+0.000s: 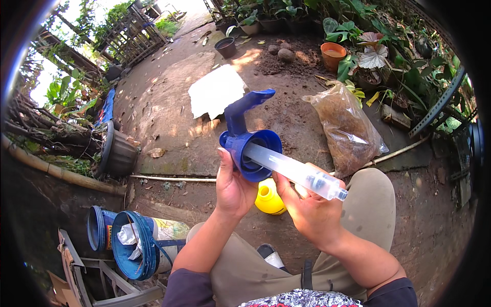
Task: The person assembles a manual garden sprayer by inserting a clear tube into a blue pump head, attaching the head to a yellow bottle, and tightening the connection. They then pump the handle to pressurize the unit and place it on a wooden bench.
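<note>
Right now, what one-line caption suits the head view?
Left hand holds a blue spouted part, right hand the translucent tube projecting from it, yellow container seen between them.

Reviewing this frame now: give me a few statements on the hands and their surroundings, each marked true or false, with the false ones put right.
1. The left hand holds the blue plastic part. True.
2. The right hand holds the yellow bottle. False: it holds the translucent tube; the yellow bottle shows below, between the hands.
3. One end of the tube reaches into the round opening of the blue plastic part. True.
4. The orange pot is left of the white sheet. False: the orange pot is to the right of the white sheet.
5. The clear bag holds brown material. True.
</note>
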Demonstrator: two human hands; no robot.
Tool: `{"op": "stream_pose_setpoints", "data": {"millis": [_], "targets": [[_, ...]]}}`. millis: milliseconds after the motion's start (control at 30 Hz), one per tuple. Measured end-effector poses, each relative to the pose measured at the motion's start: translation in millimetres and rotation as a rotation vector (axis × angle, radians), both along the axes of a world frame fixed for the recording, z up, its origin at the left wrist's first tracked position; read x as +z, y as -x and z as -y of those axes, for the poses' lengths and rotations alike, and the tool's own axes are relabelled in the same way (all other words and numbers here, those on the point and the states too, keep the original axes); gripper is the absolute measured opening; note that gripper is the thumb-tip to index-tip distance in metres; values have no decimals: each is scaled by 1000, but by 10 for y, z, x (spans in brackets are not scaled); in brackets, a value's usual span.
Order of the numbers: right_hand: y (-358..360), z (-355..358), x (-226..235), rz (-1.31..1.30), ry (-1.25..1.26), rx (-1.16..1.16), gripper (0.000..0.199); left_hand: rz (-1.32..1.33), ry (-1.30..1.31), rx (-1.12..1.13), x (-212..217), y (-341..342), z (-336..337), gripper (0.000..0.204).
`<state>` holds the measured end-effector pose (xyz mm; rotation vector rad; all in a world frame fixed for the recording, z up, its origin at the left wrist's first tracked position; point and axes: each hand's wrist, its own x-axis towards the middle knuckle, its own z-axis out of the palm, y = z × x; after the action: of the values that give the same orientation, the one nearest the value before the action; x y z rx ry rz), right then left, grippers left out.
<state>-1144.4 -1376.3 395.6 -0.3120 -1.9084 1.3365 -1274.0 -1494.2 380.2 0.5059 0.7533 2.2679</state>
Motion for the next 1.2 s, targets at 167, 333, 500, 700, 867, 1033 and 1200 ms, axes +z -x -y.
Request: {"op": "stream_pose_setpoints", "data": {"millis": [167, 333, 500, 700, 867, 1033, 1200], "targets": [[56, 31, -46, -85, -10, -25, 13, 20, 30, 5, -23, -13, 9, 54], [93, 8, -46, -173, -270, -83, 18, 61, 8, -8, -80, 6, 34, 54], [36, -29, 21, -141, -459, -120, 28, 87, 9, 1, -95, 3, 29, 54], [-22, 12, 149, -109, -498, -88, 32, 84, -9, -14, -112, 14, 37, 55], [-16, 25, 130, -154, -627, -125, 35, 81, 16, -24, -124, 29, 57, 56], [-9, 18, 101, -115, -709, -193, 29, 96, -20, -39, -92, -5, 40, 56], [-34, 26, 126, -103, -704, -194, 28, 100, -47, -27, -68, 6, 30, 56]]}}
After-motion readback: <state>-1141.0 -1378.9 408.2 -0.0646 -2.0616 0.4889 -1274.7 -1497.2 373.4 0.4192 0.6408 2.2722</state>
